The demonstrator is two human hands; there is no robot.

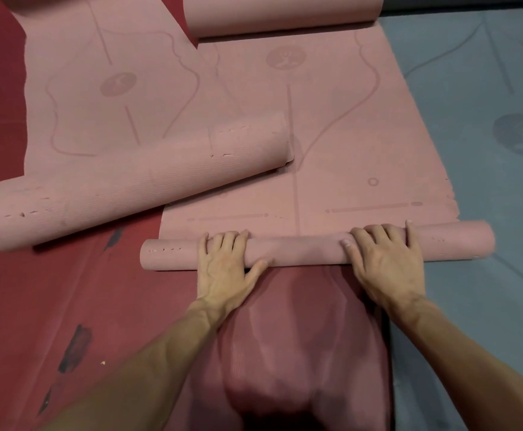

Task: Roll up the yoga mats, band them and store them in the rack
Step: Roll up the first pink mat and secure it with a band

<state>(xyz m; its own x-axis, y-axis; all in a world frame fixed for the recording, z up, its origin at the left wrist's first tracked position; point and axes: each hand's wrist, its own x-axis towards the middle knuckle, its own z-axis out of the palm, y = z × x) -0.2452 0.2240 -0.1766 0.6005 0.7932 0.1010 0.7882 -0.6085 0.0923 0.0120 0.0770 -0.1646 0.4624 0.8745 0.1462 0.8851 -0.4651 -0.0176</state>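
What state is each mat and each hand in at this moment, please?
middle pink mat: near end rolled into a thin tube, the rest flat, far end curled.
left pink mat: near end loosely rolled, the rest flat.
blue-grey mat: lying flat.
left hand: gripping the middle mat's tube.
right hand: gripping the same tube.

no legible text anywhere
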